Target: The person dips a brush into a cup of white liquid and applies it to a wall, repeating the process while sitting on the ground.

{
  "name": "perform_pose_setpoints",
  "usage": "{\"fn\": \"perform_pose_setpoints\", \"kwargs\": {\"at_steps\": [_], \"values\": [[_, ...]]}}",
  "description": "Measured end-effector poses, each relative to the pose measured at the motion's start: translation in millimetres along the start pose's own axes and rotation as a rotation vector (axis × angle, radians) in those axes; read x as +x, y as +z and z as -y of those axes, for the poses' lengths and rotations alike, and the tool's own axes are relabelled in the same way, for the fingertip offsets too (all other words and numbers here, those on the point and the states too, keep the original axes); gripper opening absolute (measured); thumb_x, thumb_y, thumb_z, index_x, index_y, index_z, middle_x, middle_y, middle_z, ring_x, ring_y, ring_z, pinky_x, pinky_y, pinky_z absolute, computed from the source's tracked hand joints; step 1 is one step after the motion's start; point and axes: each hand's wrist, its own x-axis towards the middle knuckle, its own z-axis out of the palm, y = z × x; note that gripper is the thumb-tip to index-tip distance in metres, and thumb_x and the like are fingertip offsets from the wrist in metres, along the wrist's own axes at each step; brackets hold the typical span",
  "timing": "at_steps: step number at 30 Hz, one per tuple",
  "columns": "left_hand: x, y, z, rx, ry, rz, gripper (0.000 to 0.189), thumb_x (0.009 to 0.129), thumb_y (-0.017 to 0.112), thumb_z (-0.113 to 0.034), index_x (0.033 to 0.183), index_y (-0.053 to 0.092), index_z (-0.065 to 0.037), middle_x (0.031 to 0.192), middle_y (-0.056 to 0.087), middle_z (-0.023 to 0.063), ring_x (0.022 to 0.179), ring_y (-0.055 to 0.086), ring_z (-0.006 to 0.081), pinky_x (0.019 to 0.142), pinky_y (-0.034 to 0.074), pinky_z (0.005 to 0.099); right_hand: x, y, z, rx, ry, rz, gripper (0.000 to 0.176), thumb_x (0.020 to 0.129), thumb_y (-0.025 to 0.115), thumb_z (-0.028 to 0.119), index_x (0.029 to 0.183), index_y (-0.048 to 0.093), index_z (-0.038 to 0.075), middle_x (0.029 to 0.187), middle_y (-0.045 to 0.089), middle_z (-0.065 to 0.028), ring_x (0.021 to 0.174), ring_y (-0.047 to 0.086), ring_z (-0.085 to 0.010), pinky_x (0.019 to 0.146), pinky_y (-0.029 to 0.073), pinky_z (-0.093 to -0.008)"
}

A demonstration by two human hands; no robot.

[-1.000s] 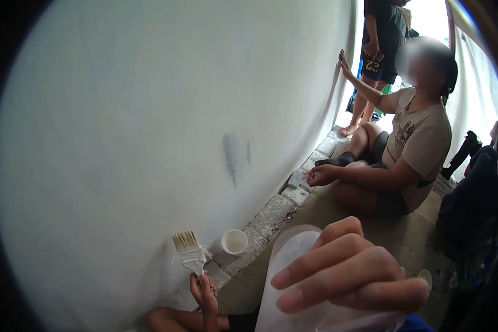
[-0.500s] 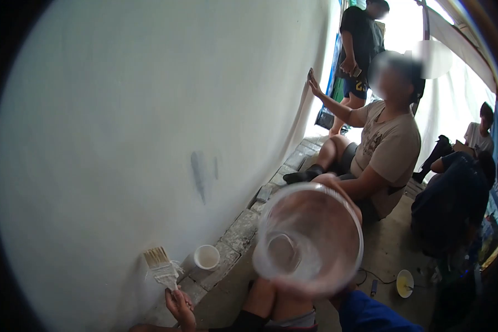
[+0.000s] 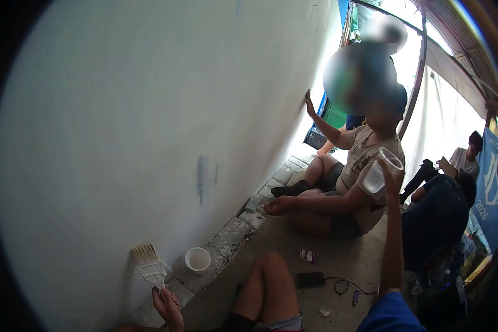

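My left hand (image 3: 169, 306) is closed round the handle of a wide paintbrush (image 3: 151, 269), whose pale bristles point up against the white wall (image 3: 105, 138). Close to the brush, a white tub (image 3: 197, 259) stands on the brick ledge at the wall's foot. Out of a blue sleeve, my right arm reaches up. At its end my right hand (image 3: 392, 178) grips a clear plastic cup (image 3: 375, 176), tilted, in front of a seated person's shoulder. Part of the fingers is hidden by the cup.
A person (image 3: 359, 166) sits cross-legged by the wall, one palm against it. More people are behind. On the floor lie a black box (image 3: 311, 279) with a cable, a small pack (image 3: 307, 255) and a lighter-like item (image 3: 355, 297). Grey-blue marks (image 3: 201, 180) show on the wall.
The clear cup has gone from close before me to farther off, up and right, in my right hand. My left hand with the brush has shifted slightly left. The seated person's lower hand now hangs free.
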Motion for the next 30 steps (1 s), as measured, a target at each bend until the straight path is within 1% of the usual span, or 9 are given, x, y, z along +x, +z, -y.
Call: {"fn": "perform_pose_setpoints", "kwargs": {"at_steps": [1, 5, 6, 9, 10, 13, 19, 25, 30], "values": [[0.0, -0.1, 0.3, -0.001, -0.002, 0.0, 0.023, 0.1, 0.045, -0.027, 0.104, 0.047, -0.004, 0.06, 0.036, -0.0034, 0.047, 0.035, 0.0035, 0.035, 0.026, 0.02, 8.5, -6.2, -14.2, 0.152, -0.074, -0.036, 0.037, 0.076, 0.08, 0.025, 0.097, 0.068, -0.003, 0.089, 0.068, -0.007, 0.077, 0.062, -0.0108, 0.069, 0.049, -0.0247], [-1.3, 0.6, -3.2, 0.003, -0.008, -0.002, 0.023, 0.1, 0.045, -0.027, 0.103, 0.047, -0.004, 0.06, 0.036, -0.0037, 0.047, 0.036, 0.0031, 0.035, 0.026, 0.0196, 37.2, -50.1, -56.0, -0.175, -0.068, -0.199, 0.037, 0.075, 0.081, 0.03, 0.088, 0.07, -0.003, 0.079, 0.069, -0.006, 0.069, 0.061, -0.0102, 0.066, 0.049, -0.026], [-1.2, 1.6, -2.0, -0.002, -0.005, -0.001, 0.023, 0.1, 0.045, -0.027, 0.102, 0.047, -0.005, 0.06, 0.036, -0.0039, 0.048, 0.036, 0.003, 0.036, 0.026, 0.0194, 50.2, -60.5, -88.6, -0.234, -0.028, -0.232, 0.041, 0.074, 0.081, 0.034, 0.087, 0.071, -0.004, 0.077, 0.069, -0.0062, 0.069, 0.062, -0.0114, 0.065, 0.049, -0.0271], [-1.5, 3.4, -2.7, 0.001, -0.01, -0.032, 0.023, 0.1, 0.045, -0.028, 0.102, 0.047, -0.005, 0.059, 0.036, -0.0041, 0.048, 0.036, 0.0026, 0.036, 0.026, 0.0192, 66.4, -89.3, -119.4, -0.272, 0.04, -0.243, 0.046, 0.072, 0.081, 0.037, 0.088, 0.071, -0.005, 0.078, 0.07, -0.0072, 0.07, 0.064, -0.0134, 0.064, 0.05, -0.0287], [-1.1, 3.0, -2.4, 0.002, -0.011, -0.027, 0.023, 0.1, 0.045, -0.028, 0.102, 0.047, -0.005, 0.059, 0.036, -0.0041, 0.048, 0.036, 0.0026, 0.036, 0.026, 0.0192, 75.8, -95.6, -137.6, -0.449, 0.073, -0.341, 0.052, 0.068, 0.082, 0.041, 0.089, 0.071, -0.005, 0.082, 0.071, -0.0083, 0.071, 0.066, -0.0153, 0.066, 0.051, -0.0312], [0.0, 0.6, -0.6, 0.016, -0.005, -0.02, 0.024, 0.1, 0.045, -0.029, 0.102, 0.047, -0.005, 0.059, 0.037, -0.0043, 0.047, 0.035, 0.0023, 0.036, 0.026, 0.0192, 81.9, -107.8, -158.7, -0.466, -0.008, -0.455, 0.056, 0.065, 0.084, 0.043, 0.09, 0.071, -0.006, 0.083, 0.071, -0.0091, 0.073, 0.067, -0.0158, 0.068, 0.052, -0.033], [0.5, -1.5, -1.7, 0.018, -0.043, -0.01, 0.025, 0.1, 0.045, -0.029, 0.102, 0.047, -0.004, 0.06, 0.037, -0.0035, 0.047, 0.034, 0.0026, 0.036, 0.025, 0.0188, 83.6, -123.5, -136.8, -0.455, 0.111, -0.427, 0.062, 0.064, 0.082, 0.051, 0.089, 0.072, -0.005, 0.088, 0.072, -0.0138, 0.078, 0.069, -0.0204, 0.071, 0.053, -0.0356], [2.9, -2.8, 5.6, 0.013, -0.009, -0.035, 0.026, 0.1, 0.045, -0.03, 0.104, 0.047, -0.004, 0.06, 0.036, -0.003, 0.047, 0.034, 0.0025, 0.035, 0.024, 0.0188, 113.3, -134.1, -150.3, -0.674, 0.269, -0.36, 0.074, 0.063, 0.076, 0.062, 0.098, 0.07, -0.003, 0.094, 0.071, -0.0148, 0.089, 0.068, -0.0265, 0.08, 0.052, -0.0378], [4.9, -7.3, 9.4, -0.013, 0.005, -0.013, 0.025, 0.1, 0.046, -0.027, 0.105, 0.047, -0.003, 0.061, 0.037, -0.0028, 0.047, 0.035, 0.0026, 0.035, 0.025, 0.0187, 112.9, -128.2, -135.8, -0.558, 0.214, -0.37, 0.08, 0.059, 0.077, 0.064, 0.104, 0.069, -0.002, 0.1, 0.07, -0.0165, 0.094, 0.067, -0.0286, 0.085, 0.051, -0.0389]]}}
